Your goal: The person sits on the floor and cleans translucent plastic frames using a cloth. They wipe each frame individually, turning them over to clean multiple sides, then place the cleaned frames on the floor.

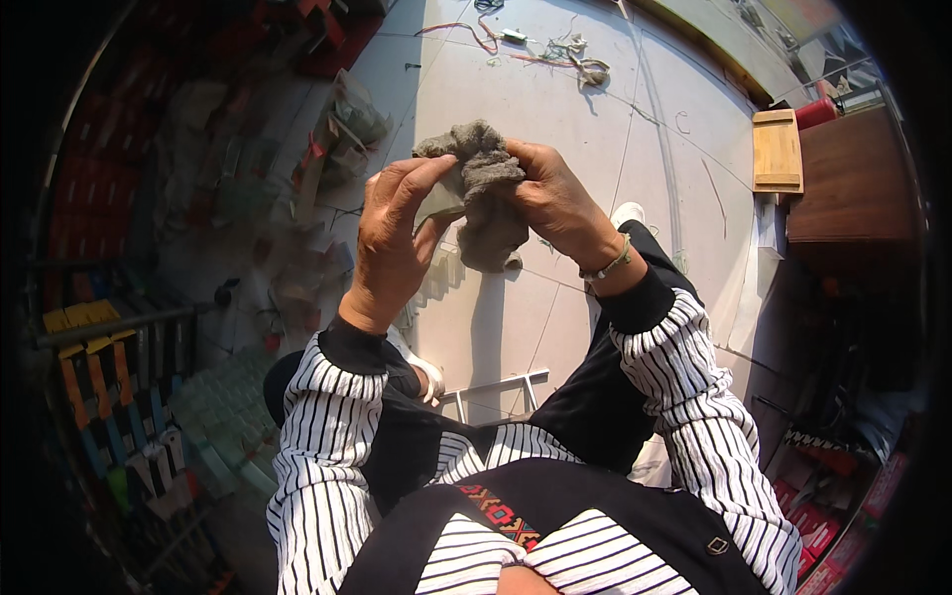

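A crumpled grey-brown cloth [491, 230] is held up in front of me, its lower part hanging down. My right hand [554, 193] grips it from the right side, with the fingers partly hidden behind the folds. On the other side, my left hand [398, 219] holds a thin edge of it between thumb and fingers, one fingertip resting on the upper folds. The bunched fabric hides whether it is a rag or a glove.
Wires and scraps [569, 59] lie on the pale tiled floor [535, 312]. A metal frame [494, 387] sits between my legs. Racked tools [111, 379] and a clear plastic bag [353, 115] are on the left. A wooden stool [777, 152] stands beside a brown cabinet [851, 182].
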Available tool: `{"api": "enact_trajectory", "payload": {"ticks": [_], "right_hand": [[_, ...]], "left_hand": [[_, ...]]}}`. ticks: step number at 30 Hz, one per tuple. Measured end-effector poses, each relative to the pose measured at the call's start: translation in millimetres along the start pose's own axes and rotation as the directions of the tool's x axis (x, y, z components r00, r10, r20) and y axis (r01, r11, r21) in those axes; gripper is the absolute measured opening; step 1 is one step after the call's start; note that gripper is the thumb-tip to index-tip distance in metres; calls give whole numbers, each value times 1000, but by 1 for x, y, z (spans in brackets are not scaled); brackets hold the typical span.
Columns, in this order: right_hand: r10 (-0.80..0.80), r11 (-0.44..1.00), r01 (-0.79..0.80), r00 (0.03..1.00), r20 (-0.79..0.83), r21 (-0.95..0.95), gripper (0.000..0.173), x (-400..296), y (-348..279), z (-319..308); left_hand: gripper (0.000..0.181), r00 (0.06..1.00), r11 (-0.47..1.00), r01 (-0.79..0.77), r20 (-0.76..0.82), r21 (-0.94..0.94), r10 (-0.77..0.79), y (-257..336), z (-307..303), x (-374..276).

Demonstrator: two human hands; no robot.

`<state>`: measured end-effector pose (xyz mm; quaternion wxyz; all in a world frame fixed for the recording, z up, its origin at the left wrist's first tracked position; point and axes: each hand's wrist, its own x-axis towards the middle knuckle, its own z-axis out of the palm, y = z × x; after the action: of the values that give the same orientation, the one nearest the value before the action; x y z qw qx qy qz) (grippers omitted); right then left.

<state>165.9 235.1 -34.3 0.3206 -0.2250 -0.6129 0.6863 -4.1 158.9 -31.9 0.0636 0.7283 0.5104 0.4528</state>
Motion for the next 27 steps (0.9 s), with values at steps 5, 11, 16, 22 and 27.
{"api": "enact_trajectory", "payload": {"ticks": [5,11,16,22,27], "right_hand": [[-15,944,-11,997,-76,-331,19,-1,9,-1],[152,959,-159,987,-46,-236,19,-3,1,-13],[110,983,-75,972,-206,168,24,-1,-6,-11],[138,881,-161,987,83,444,43,-9,-5,5],[138,812,-183,983,123,554,37,-15,-13,10]], "left_hand": [[59,999,995,-20,33,103,17,-6,0,-4],[47,959,982,180,-212,-61,-189,-17,-13,5],[49,961,885,173,-125,-431,-248,-9,-5,3],[54,991,963,68,-94,-260,-95,-4,1,2],[52,995,942,82,-33,-324,-98,-5,-5,6]]}}
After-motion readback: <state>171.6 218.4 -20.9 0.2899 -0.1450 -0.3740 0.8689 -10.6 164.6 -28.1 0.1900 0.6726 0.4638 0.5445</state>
